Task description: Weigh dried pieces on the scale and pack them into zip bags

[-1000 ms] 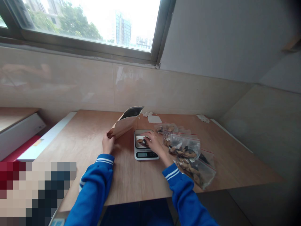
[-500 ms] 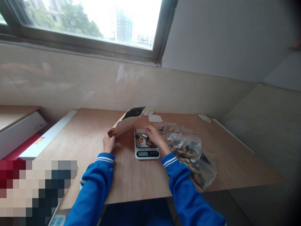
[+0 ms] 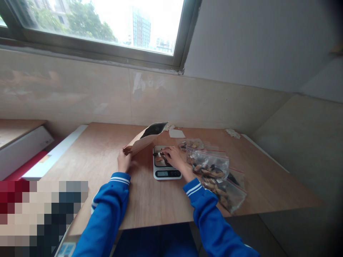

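My left hand (image 3: 124,160) is closed around the lower end of a brown kraft paper bag (image 3: 142,143). The bag tilts up to the right, its dark-lined mouth gaping beside the scale. On the table stands a white digital kitchen scale (image 3: 167,174) with a lit display. Several dried brown pieces (image 3: 159,159), perhaps dried mushroom, lie on its metal plate. Over the plate's right side, my right hand (image 3: 174,157) has its fingers bent down and pinched on a dried brown piece, partly hidden by the fingers.
Clear zip bags (image 3: 211,166) of dried brown and dark pieces lie heaped right of the scale. Behind are a white paper (image 3: 177,133) and crumpled white scraps (image 3: 232,134). The wooden table (image 3: 150,203) meets a tiled wall under a window. Another surface (image 3: 21,128) stands left.
My right hand has lowered from the plate's far edge onto the dried pieces, and its fingers now cover some of them. The paper bag has shifted very slightly in my left hand.
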`<state>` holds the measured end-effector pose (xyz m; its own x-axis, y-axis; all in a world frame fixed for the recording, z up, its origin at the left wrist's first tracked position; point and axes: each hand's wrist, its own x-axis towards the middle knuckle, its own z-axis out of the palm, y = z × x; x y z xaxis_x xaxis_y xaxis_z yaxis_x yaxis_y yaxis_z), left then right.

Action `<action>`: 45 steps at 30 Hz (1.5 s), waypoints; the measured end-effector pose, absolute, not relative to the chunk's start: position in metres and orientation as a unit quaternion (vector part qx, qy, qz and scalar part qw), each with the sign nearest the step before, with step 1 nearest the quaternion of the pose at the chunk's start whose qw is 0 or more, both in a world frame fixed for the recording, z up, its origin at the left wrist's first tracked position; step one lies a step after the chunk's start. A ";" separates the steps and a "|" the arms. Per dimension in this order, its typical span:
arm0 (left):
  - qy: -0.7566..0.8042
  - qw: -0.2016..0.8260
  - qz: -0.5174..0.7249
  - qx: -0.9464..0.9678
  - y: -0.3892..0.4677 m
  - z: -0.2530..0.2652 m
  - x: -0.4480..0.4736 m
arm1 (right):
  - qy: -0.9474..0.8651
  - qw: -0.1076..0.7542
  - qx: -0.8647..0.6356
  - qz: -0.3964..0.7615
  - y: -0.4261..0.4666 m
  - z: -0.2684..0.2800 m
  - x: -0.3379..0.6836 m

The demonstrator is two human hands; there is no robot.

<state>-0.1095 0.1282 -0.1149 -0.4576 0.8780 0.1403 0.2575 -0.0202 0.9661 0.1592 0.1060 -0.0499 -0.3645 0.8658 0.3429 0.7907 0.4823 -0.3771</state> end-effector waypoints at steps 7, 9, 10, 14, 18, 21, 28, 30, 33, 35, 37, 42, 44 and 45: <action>0.645 0.267 0.568 0.437 0.130 -0.116 -0.110 | -0.834 0.224 -0.499 0.074 0.098 -0.050 0.151; 0.644 0.269 0.567 0.438 0.130 -0.116 -0.110 | -0.830 0.215 -0.510 0.072 0.096 -0.048 0.144; 0.644 0.269 0.567 0.438 0.130 -0.116 -0.109 | -0.828 0.210 -0.515 0.069 0.097 -0.046 0.140; 0.644 0.266 0.566 0.440 0.128 -0.115 -0.109 | -0.826 0.197 -0.526 0.054 0.102 -0.041 0.126; 0.642 0.272 0.563 0.443 0.128 -0.114 -0.108 | -0.824 0.193 -0.530 0.053 0.106 -0.039 0.118; 0.641 0.276 0.563 0.442 0.128 -0.113 -0.108 | -0.822 0.203 -0.529 0.065 0.106 -0.039 0.119; 0.615 0.316 0.576 0.437 0.127 -0.111 -0.113 | -0.707 0.477 -0.517 0.070 0.091 -0.008 0.134; 0.590 0.327 0.602 0.427 0.126 -0.109 -0.112 | -0.646 0.571 -0.502 0.071 0.080 0.011 0.138; 0.535 0.352 0.647 0.413 0.121 -0.102 -0.107 | -0.633 0.612 -0.465 0.085 0.058 0.039 0.138; 0.508 0.365 0.668 0.403 0.116 -0.095 -0.103 | -0.679 0.588 -0.429 0.095 0.045 0.055 0.134; 0.491 0.371 0.681 0.397 0.112 -0.089 -0.101 | -0.743 0.538 -0.385 0.101 0.035 0.067 0.128; 0.466 0.384 0.665 0.440 0.111 -0.085 -0.111 | -0.820 0.472 -0.306 0.102 0.022 0.085 0.118; 0.467 0.381 0.658 0.451 0.114 -0.088 -0.115 | -0.825 0.472 -0.300 0.080 0.021 0.088 0.117; 0.471 0.378 0.655 0.454 0.115 -0.090 -0.117 | -0.830 0.466 -0.298 0.064 0.021 0.089 0.117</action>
